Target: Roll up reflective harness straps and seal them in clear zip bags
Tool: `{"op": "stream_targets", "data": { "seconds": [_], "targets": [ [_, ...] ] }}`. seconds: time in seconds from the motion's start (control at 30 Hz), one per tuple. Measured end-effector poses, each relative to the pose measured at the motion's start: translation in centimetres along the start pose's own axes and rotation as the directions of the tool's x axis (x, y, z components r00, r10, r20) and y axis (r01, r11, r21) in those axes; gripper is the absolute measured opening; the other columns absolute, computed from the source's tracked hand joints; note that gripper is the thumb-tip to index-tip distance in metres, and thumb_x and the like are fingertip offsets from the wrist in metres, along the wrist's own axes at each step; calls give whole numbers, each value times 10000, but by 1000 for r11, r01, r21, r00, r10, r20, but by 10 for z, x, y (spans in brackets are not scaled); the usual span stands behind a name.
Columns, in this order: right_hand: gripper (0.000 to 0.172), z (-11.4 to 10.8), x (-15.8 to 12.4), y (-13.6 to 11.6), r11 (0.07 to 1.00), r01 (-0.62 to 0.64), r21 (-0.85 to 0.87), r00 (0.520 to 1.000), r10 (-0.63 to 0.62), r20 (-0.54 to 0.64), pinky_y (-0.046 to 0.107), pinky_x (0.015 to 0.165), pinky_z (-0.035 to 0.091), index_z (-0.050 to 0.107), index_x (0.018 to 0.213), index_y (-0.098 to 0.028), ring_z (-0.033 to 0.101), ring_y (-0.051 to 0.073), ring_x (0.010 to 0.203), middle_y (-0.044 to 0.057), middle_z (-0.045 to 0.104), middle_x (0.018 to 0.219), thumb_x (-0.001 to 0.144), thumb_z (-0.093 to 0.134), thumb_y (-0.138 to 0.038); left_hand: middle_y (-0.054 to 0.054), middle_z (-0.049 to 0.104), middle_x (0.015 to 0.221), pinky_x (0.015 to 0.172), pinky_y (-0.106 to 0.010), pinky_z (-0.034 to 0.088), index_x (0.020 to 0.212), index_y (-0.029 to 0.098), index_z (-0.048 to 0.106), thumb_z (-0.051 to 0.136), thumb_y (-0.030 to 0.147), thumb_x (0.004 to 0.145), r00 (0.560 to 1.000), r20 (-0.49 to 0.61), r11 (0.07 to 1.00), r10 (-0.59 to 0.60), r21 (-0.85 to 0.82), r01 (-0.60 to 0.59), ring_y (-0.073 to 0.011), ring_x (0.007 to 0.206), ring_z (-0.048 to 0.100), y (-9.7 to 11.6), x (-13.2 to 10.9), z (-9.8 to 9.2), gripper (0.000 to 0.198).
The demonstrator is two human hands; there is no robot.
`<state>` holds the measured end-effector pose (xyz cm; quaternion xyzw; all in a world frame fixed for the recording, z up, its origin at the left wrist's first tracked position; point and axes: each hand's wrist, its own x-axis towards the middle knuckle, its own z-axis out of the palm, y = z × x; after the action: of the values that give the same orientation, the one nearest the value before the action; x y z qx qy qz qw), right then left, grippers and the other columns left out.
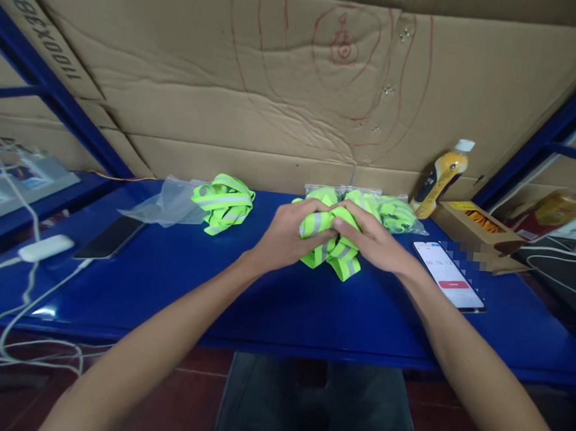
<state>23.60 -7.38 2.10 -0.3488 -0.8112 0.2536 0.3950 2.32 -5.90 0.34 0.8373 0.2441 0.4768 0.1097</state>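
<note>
Both hands are closed around a bunched fluorescent yellow-green reflective strap (346, 266) with silver stripes, over the middle of the blue table. My left hand (291, 232) wraps it from the left, thumb underneath. From the right, my right hand (372, 237) grips the same strap, its fingers meeting the left ones at the top. Loose ends hang below the hands. Another bundle of reflective strap (225, 202) lies to the left, against some clear plastic bags (172, 202). Just behind my hands sit several clear bags of folded straps (396, 212), partly hidden.
A yellow drink bottle (444, 176) leans at the back right beside an open cardboard box (477, 227). A lit phone (450, 277) lies right of my forearm; a dark phone (111, 237) and white cables (30, 278) lie left. A cardboard wall (186, 118) closes off the back.
</note>
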Motion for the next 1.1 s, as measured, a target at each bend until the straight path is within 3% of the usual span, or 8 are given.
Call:
{"op": "stream_targets", "data": {
  "seconds": [0.13,0.27,0.4,0.47,0.57,0.8,0.9,1.1],
  "targets": [
    [402,-20,-2,-4,999,40,-22,991,-37,132,295,825,467,690,1224,-205,620,192,932,37,721,1096,926,780,-459,-43,742,1011,845,-304,495,1066,191,669,753,405,999,998,-14,998,56,-20,-56,-183,916,682,-1,2,0,239],
    [286,-23,-3,-5,982,8,-188,994,12,104,276,640,360,713,879,-179,496,126,653,-37,591,686,934,764,-455,-99,711,1105,987,-362,489,1124,180,661,681,441,1039,994,-1,994,110,-7,-110,-233,1098,642,-1,1,4,276],
    [213,-19,-5,3,932,156,-327,987,-162,9,283,623,399,721,867,-183,552,131,628,-21,631,680,985,706,-359,-112,715,1181,1010,-380,503,1262,176,655,475,553,1106,984,130,987,-126,-88,138,-247,1115,668,-2,4,-6,446],
    [140,-16,-6,9,864,309,-397,933,-356,-48,313,735,512,753,1090,-198,679,178,778,34,759,887,1011,649,-248,-67,751,1059,946,-349,527,1201,193,709,386,599,1119,930,257,940,-262,-151,307,-231,1015,699,-2,7,-14,526],
    [337,-8,-6,15,717,481,-505,807,-586,-64,397,881,593,711,1292,-234,742,237,995,86,801,1087,1019,550,-118,-39,769,983,973,-326,536,1005,206,774,419,641,1093,884,311,859,-349,-272,435,-231,1033,712,1,12,-24,569],
    [407,9,-7,18,441,567,-696,610,-793,-5,487,894,638,696,1328,-220,741,313,1169,112,805,1224,956,666,-58,-58,724,940,662,-268,557,1083,161,754,883,534,804,703,533,634,-471,-349,690,-179,789,669,11,20,-46,484],
    [517,11,-6,19,478,571,-667,640,-768,-3,539,999,633,635,1438,-252,716,321,1269,104,788,1296,961,641,-51,-34,693,892,618,-227,506,1040,155,719,950,444,730,706,528,654,-472,-327,682,-154,765,639,9,19,-51,483],
    [781,3,-6,7,638,512,-575,831,-538,144,656,1306,368,365,1685,-245,436,354,1590,150,534,1645,991,706,-352,-52,745,1001,804,-314,532,1050,154,719,860,367,826,874,335,877,-352,-209,433,-207,903,672,2,18,-50,339]
  ]
}}
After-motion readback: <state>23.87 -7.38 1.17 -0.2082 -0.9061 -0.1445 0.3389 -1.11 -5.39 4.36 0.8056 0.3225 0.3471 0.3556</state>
